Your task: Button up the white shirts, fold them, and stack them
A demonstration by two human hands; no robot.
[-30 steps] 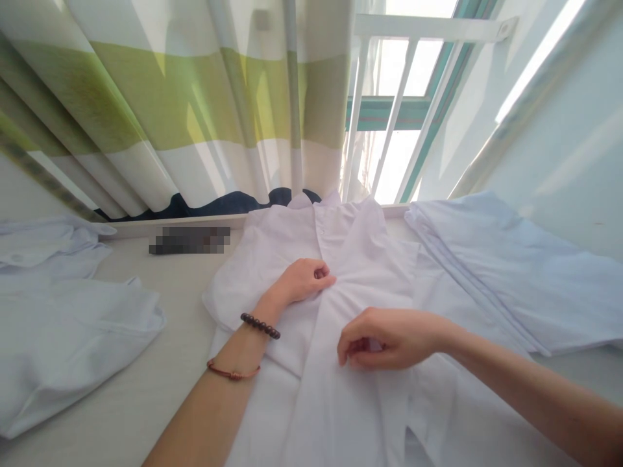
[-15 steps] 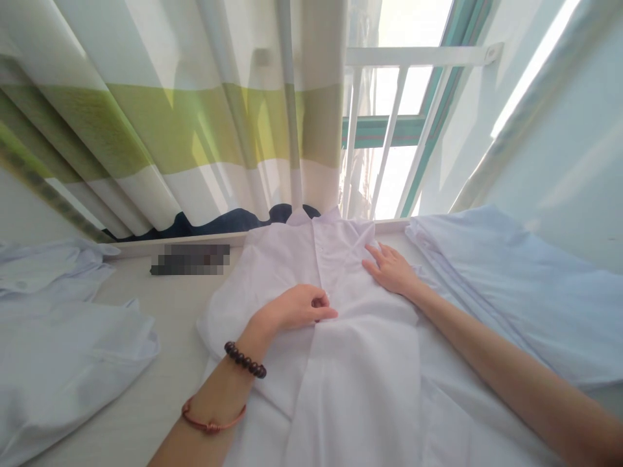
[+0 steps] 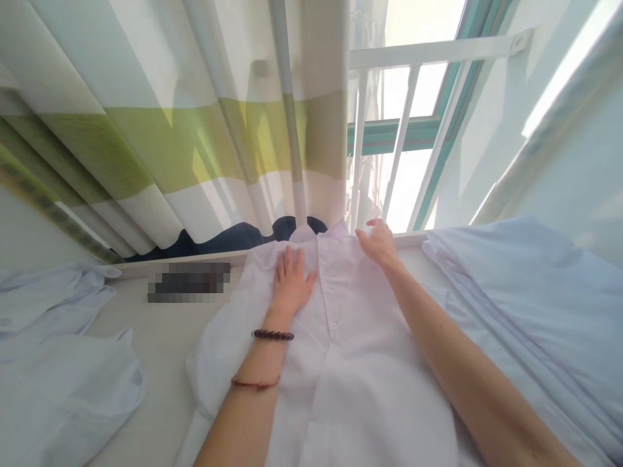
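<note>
A white button-up shirt (image 3: 370, 363) lies front side up before me, with its collar toward the window. My left hand (image 3: 293, 279) rests flat on the shirt below the collar, left of the button placket, with fingers spread. At the shirt's right shoulder edge is my right hand (image 3: 377, 241), its fingers slightly bent and its thumb apart from them; I see no cloth pinched between them. A dark beaded bracelet (image 3: 272, 335) and a thin reddish-brown bracelet (image 3: 256, 384) circle my left wrist and forearm.
Folded white cloth (image 3: 530, 292) lies to the right, and another white garment (image 3: 63, 383) to the left. A blurred-out dark object (image 3: 189, 282) sits near the far ledge. Behind are a curtain (image 3: 195, 143) with a green band and a white railing (image 3: 438, 52) at the window.
My left hand has moved up from the placket and flattened out below the collar. My right hand has slid up from the chest to the shoulder edge. The shirt front looks smoother.
</note>
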